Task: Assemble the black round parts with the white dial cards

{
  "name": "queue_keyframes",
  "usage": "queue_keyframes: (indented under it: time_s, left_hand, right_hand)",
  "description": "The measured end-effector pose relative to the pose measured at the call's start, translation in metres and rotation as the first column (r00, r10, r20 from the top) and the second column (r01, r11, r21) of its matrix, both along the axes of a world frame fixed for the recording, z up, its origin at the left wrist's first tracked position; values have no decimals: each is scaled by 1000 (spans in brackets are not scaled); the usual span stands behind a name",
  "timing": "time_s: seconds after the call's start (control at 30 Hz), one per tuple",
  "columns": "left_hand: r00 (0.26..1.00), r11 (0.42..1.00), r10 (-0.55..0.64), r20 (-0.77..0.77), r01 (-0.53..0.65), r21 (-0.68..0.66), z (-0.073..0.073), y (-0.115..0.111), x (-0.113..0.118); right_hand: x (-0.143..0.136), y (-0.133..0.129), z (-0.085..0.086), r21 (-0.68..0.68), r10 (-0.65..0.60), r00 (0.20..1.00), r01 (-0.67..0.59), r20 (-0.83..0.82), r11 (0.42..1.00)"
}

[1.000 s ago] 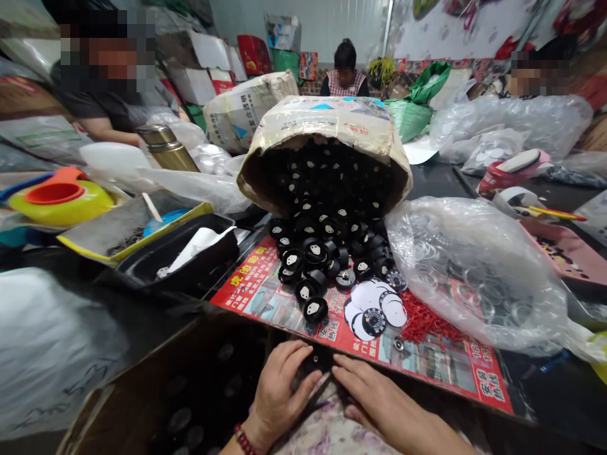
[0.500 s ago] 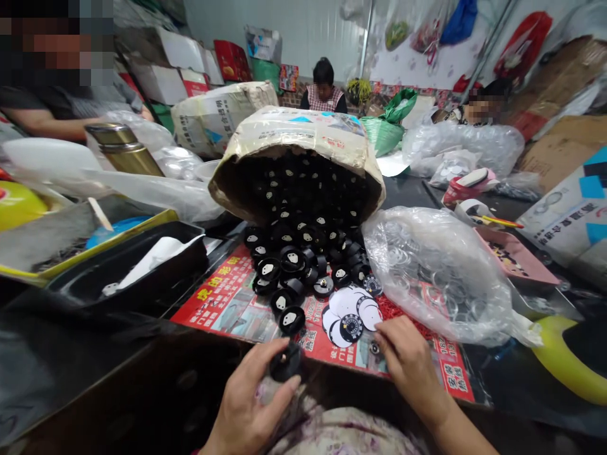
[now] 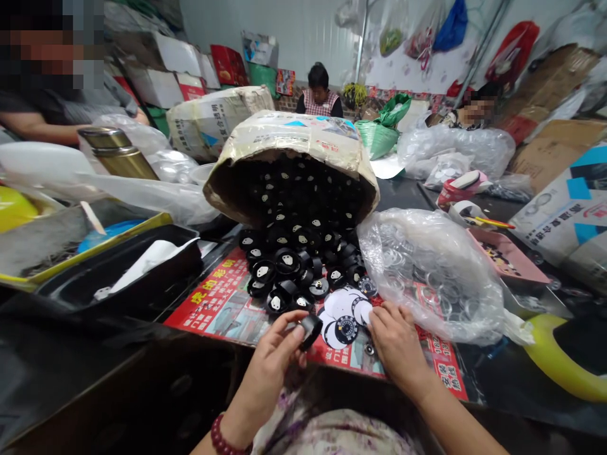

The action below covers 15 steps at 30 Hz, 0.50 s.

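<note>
The open sack (image 3: pixel 289 129) lies on its side, its mouth facing you. A red printed sheet (image 3: pixel 208 309) extends from beneath the goods in front of the sack toward you. A clear plastic bag (image 3: pixel 427 272) of rings sits at the sack's front right; a black tray (image 3: pixel 161 281) sits at its front left. A heap of black cups (image 3: pixel 287 259) fills the sack's mouth and the area directly before it. Your left hand (image 3: pixel 272 354) is in front of the sack; your right hand (image 3: pixel 398 347) is in front and to its right. Discs (image 3: pixel 339 309) overlap in front of the sack, right of its centre; your right fingers reach their edge, but whether they pinch one cannot be determined. Your left thumb and fingers pinch one black cup, tilted, (image 3: pixel 310 330) in front of the sack. A small metal fitting (image 3: pixel 369 349) lies in front of the sack, just beside your right hand.
</note>
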State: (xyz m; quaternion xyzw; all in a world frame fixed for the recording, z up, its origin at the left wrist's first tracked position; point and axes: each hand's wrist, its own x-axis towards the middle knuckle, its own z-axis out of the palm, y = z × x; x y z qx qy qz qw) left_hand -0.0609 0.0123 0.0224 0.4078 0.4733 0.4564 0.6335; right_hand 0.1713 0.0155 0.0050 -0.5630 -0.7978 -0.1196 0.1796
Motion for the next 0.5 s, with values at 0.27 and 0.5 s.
queue_keyframes:
  time_s: [0.27, 0.5]
  left_hand:
    - [927, 959, 6, 374, 101, -266, 5, -7, 8]
    - [935, 967, -91, 344, 166, -196, -1, -12, 20]
  right_hand:
    - [-16, -29, 32, 221, 226, 936, -168, -271, 961]
    - [-33, -40, 40, -277, 61, 753, -314, -655, 908]
